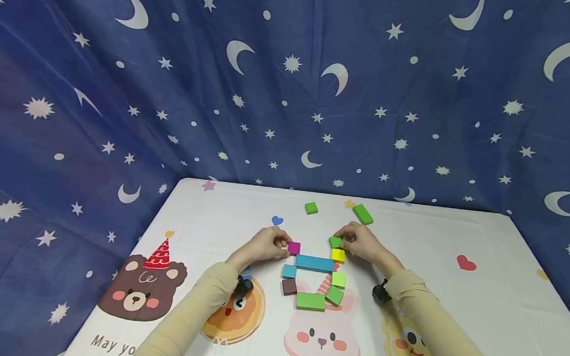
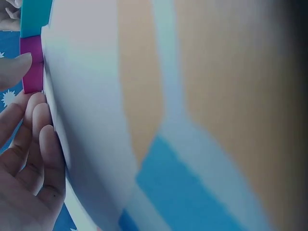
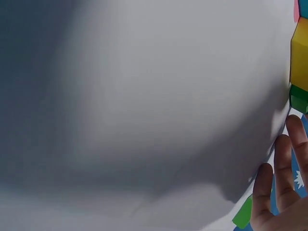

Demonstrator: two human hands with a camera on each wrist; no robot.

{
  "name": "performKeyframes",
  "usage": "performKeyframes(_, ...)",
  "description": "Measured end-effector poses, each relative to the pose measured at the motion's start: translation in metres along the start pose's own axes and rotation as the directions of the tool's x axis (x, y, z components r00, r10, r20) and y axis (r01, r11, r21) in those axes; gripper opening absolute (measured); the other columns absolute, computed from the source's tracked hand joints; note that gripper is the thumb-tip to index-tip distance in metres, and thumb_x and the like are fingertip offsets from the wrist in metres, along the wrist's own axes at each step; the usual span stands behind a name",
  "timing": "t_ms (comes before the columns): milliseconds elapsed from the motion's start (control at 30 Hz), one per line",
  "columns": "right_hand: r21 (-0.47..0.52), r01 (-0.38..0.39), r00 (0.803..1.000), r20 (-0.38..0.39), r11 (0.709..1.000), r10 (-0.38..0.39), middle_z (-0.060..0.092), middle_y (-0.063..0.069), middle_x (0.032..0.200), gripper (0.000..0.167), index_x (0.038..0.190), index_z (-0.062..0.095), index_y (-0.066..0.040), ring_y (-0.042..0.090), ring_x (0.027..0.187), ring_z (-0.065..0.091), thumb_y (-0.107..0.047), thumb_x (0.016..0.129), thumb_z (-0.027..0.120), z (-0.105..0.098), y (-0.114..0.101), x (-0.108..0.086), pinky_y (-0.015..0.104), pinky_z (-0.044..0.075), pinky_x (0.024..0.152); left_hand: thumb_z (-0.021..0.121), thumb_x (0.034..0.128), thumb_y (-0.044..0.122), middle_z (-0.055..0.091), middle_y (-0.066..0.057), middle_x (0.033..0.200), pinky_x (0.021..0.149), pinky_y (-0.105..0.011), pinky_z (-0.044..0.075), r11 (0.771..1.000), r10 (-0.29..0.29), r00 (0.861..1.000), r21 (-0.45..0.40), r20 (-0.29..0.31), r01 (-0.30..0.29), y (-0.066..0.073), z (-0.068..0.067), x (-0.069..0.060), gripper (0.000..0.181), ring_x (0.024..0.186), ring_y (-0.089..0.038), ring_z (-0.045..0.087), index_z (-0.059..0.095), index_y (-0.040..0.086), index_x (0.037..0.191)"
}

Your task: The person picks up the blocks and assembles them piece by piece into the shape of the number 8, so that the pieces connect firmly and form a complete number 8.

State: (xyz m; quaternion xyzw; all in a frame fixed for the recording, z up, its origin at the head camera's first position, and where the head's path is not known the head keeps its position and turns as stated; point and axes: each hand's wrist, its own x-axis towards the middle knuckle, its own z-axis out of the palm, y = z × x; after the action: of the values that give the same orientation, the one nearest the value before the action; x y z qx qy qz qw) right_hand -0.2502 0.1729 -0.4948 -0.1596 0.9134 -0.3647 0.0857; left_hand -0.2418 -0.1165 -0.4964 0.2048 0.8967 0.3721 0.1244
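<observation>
My left hand (image 1: 264, 246) pinches a small magenta block (image 1: 294, 248), seated at the left end of a long blue block (image 1: 314, 263). In the left wrist view the thumb lies on that magenta block (image 2: 32, 77), with a finger at its edge. On the other side, my right hand (image 1: 365, 244) holds a small green block (image 1: 335, 242) between thumb and finger, against a yellow block (image 1: 338, 256). Below the blue block, a small teal block (image 1: 289, 271), a brown block (image 1: 289, 286), a green rectangular block (image 1: 310, 301), a tilted green block (image 1: 334, 296) and a lime block (image 1: 338, 280) form a loop.
Farther back lie a small green square block (image 1: 311, 208) and a longer green block (image 1: 363, 214). A white cloth with cartoon prints covers the table (image 1: 482, 321). Behind it hangs a blue curtain (image 1: 288, 129) with moons and stars.
</observation>
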Motion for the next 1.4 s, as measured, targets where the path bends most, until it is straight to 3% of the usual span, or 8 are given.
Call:
performKeyframes(200, -0.001, -0.009, 1.0, -0.002, 1.0, 0.009, 0.058, 0.01, 0.093, 0.024, 0.105, 0.071, -0.002, 0.021, 0.081, 0.044, 0.001, 0.083, 0.064, 0.0, -0.001, 0.0, 0.031, 0.035, 0.07, 0.078, 0.0762, 0.008, 0.062, -0.01, 0.087, 0.069, -0.018, 0.042, 1.0, 0.022, 1.0, 0.004, 0.017, -0.023, -0.001, 0.0, -0.002, 0.032, 0.078, -0.014, 0.053, 0.068, 0.0, 0.106)
performKeyframes(533, -0.041, -0.017, 1.0, -0.012, 0.999, 0.017, 0.06, 0.009, 0.094, 0.024, 0.104, 0.072, -0.005, 0.02, 0.083, 0.045, 0.001, 0.082, 0.064, 0.001, -0.003, 0.002, 0.031, 0.036, 0.071, 0.077, 0.0786, 0.011, 0.064, -0.008, 0.089, 0.071, -0.018, 0.044, 1.0, 0.006, 1.0, -0.03, -0.021, -0.007, -0.004, -0.002, -0.003, 0.031, 0.076, -0.008, 0.053, 0.069, 0.004, 0.108)
performKeyframes(867, -0.025, 0.006, 1.0, -0.024, 1.0, -0.006, 0.06, 0.009, 0.093, 0.023, 0.104, 0.071, -0.004, 0.02, 0.081, 0.044, 0.002, 0.083, 0.064, 0.0, -0.003, 0.002, 0.031, 0.035, 0.071, 0.072, 0.0833, 0.012, 0.066, -0.006, 0.087, 0.068, -0.018, 0.045, 0.998, 0.043, 0.997, -0.051, -0.058, -0.046, -0.005, -0.004, -0.003, 0.025, 0.076, -0.009, 0.054, 0.069, 0.003, 0.107)
performKeyframes(1133, -0.032, -0.004, 1.0, -0.03, 0.999, 0.003, 0.06, 0.008, 0.093, 0.023, 0.103, 0.072, -0.005, 0.02, 0.082, 0.045, 0.002, 0.083, 0.064, 0.001, -0.001, 0.001, 0.031, 0.035, 0.072, 0.065, 0.0886, 0.015, 0.066, -0.004, 0.087, 0.069, -0.022, 0.045, 0.999, 0.03, 0.996, -0.041, -0.087, -0.034, -0.004, -0.006, 0.0, 0.02, 0.078, -0.011, 0.055, 0.071, 0.006, 0.106)
performKeyframes(1400, -0.032, -0.033, 0.999, -0.024, 0.999, 0.032, 0.06, 0.008, 0.096, 0.024, 0.104, 0.072, -0.006, 0.02, 0.085, 0.045, 0.001, 0.082, 0.065, 0.003, 0.001, 0.001, 0.032, 0.036, 0.074, 0.063, 0.0901, 0.016, 0.068, -0.006, 0.091, 0.074, -0.025, 0.047, 0.999, 0.02, 0.997, -0.046, -0.076, -0.023, -0.002, -0.008, 0.006, 0.023, 0.083, -0.014, 0.059, 0.07, 0.006, 0.11)
